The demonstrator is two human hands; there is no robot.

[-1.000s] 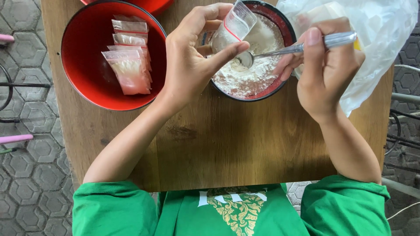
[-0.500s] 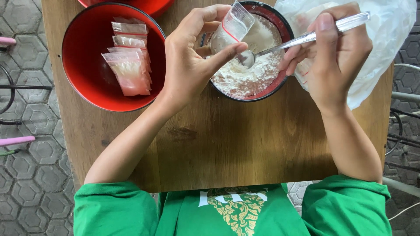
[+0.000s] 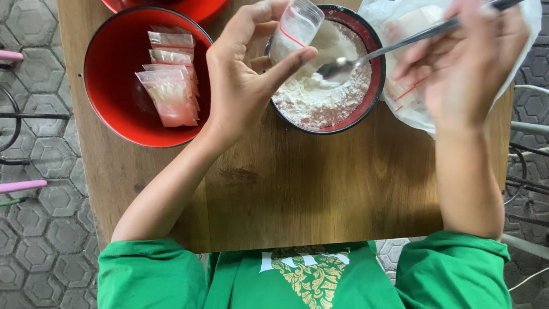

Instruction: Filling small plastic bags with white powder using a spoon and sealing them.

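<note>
- At the left, a red bowl stood on the wooden table, and several small filled bags lay inside it, one over another, so their number was hard to tell.
- A second red dish at the top edge was cut off by the frame.
- The left hand grasped a small clear pouch between thumb and fingers and held it tilted over the near rim of the dark bowl of white powder.
- The spoon had its head above the powder, just beside the pouch; its handle end was cut off at the top.
- The right hand was blurred; it gripped the spoon handle in closed fingers.
- Behind this hand lay a clear plastic bag, partly hidden, with its contents unclear.
</note>
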